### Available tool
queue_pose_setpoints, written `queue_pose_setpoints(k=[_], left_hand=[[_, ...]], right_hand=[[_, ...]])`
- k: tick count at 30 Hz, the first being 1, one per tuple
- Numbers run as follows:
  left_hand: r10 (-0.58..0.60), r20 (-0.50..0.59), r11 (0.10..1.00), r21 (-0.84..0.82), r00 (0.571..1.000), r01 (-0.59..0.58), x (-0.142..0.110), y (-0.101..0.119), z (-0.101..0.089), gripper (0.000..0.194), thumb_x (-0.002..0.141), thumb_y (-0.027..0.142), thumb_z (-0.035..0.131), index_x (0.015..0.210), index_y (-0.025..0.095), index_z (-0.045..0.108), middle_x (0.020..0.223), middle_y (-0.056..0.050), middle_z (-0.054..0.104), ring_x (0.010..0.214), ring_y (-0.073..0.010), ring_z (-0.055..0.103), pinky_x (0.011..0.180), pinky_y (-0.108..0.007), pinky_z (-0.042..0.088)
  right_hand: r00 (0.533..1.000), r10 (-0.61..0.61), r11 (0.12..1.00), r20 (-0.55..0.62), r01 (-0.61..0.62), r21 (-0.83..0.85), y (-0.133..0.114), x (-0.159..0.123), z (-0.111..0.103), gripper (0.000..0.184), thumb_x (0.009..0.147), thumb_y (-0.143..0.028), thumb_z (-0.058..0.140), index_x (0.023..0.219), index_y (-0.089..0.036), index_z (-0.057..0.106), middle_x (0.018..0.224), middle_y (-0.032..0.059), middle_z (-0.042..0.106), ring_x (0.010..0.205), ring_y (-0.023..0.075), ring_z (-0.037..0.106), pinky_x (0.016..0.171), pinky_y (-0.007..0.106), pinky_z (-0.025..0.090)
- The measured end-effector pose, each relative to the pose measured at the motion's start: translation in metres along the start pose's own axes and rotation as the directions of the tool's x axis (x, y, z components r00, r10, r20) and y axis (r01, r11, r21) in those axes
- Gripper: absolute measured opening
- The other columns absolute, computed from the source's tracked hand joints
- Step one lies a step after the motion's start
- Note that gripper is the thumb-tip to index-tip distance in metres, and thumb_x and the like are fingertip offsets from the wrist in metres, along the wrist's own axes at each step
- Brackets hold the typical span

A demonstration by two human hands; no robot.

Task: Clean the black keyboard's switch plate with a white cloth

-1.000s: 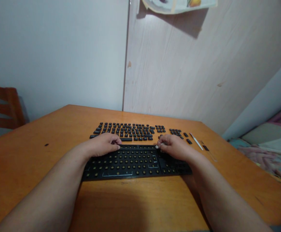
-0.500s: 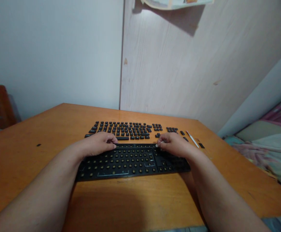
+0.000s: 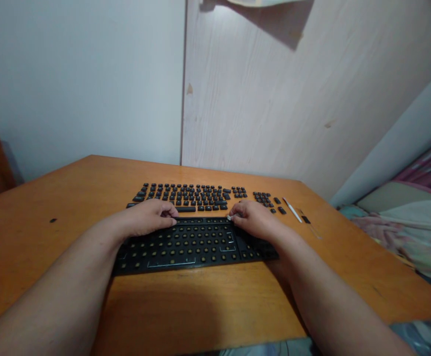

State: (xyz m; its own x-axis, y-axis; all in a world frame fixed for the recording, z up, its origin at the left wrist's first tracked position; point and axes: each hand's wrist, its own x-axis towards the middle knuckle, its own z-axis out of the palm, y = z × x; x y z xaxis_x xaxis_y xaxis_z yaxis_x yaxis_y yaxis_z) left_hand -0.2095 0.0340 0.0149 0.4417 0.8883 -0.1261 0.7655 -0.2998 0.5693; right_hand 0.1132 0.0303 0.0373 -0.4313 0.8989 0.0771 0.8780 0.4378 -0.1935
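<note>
A black keyboard base (image 3: 200,242) without its keycaps lies in front of me, its rows of small switch posts bare. My left hand (image 3: 152,217) rests over its upper left part, with the thumb on the back edge and the fingers curled beyond it. At the back edge, right of the middle, my right hand (image 3: 250,217) is closed in a pinch. A small white piece (image 3: 229,217) pokes out from its fingertips, too small to name. Behind the base, loose black keycaps (image 3: 186,195) stand in keyboard order, with the long space bar (image 3: 186,209) nearest.
Number-pad keycaps (image 3: 263,199) are grouped at the right. Beyond them lie a white pen-like stick (image 3: 292,210) and a small black brush-like piece (image 3: 305,219). One small dark piece (image 3: 53,220) is on the wooden table (image 3: 52,257) at left. A wall (image 3: 237,99) borders the back.
My right hand has moved left along the keyboard's back edge, the white piece still in its fingertips. My left hand stays on the keyboard. The view has shifted slightly.
</note>
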Motion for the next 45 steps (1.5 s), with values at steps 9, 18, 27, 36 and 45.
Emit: queue_pose_setpoints(k=[9,18,27,36,45], left_hand=[[-0.005,-0.007,1.0,0.003,1.0,0.005,0.001,-0.001,0.0,0.034,0.074,0.047,0.058,0.095,0.022,0.069,0.089,0.001,0.072,0.085,-0.0191,0.064,0.075,-0.026,0.045],[-0.012,-0.013,1.0,0.016,1.0,0.012,0.004,-0.004,0.0,0.037,0.073,0.049,0.058,0.096,0.021,0.069,0.088,0.001,0.072,0.086,-0.0192,0.064,0.075,-0.026,0.046],[-0.016,-0.023,1.0,0.004,1.0,0.016,0.006,-0.007,0.001,0.039,0.072,0.05,0.059,0.097,0.022,0.07,0.087,0.001,0.072,0.086,-0.0196,0.064,0.075,-0.026,0.045],[-0.005,-0.029,1.0,-0.002,1.0,0.005,0.005,-0.006,0.001,0.04,0.073,0.051,0.058,0.096,0.022,0.07,0.09,0.001,0.073,0.089,-0.0196,0.065,0.077,-0.025,0.047],[-0.01,-0.037,0.999,-0.037,0.999,0.009,0.003,-0.002,0.001,0.04,0.071,0.053,0.058,0.093,0.021,0.07,0.089,0.001,0.073,0.087,-0.0198,0.065,0.076,-0.026,0.047]], right_hand=[[0.994,0.005,0.996,0.111,0.005,-0.087,-0.007,-0.006,-0.008,0.02,0.082,-0.021,0.062,0.096,-0.025,0.075,0.098,0.0053,0.073,0.09,0.0212,0.063,0.075,0.031,0.043],[0.983,-0.018,0.995,0.18,0.035,-0.093,-0.016,-0.024,-0.012,0.023,0.078,-0.019,0.06,0.092,-0.026,0.076,0.089,0.0032,0.075,0.083,0.02,0.064,0.07,0.029,0.042],[0.995,-0.03,1.0,0.091,0.03,-0.007,-0.023,-0.065,-0.004,0.019,0.079,-0.018,0.059,0.089,-0.024,0.074,0.091,0.0034,0.071,0.082,0.0183,0.063,0.073,0.027,0.043],[0.994,-0.05,0.995,0.098,0.042,0.089,-0.025,-0.097,-0.003,0.019,0.082,-0.016,0.057,0.088,-0.023,0.074,0.087,0.0036,0.069,0.079,0.0166,0.061,0.071,0.027,0.043],[0.99,0.128,0.986,-0.052,-0.121,0.116,0.036,-0.057,-0.013,0.02,0.081,-0.022,0.057,0.089,-0.021,0.075,0.084,0.004,0.073,0.076,0.0188,0.064,0.066,0.028,0.044]])
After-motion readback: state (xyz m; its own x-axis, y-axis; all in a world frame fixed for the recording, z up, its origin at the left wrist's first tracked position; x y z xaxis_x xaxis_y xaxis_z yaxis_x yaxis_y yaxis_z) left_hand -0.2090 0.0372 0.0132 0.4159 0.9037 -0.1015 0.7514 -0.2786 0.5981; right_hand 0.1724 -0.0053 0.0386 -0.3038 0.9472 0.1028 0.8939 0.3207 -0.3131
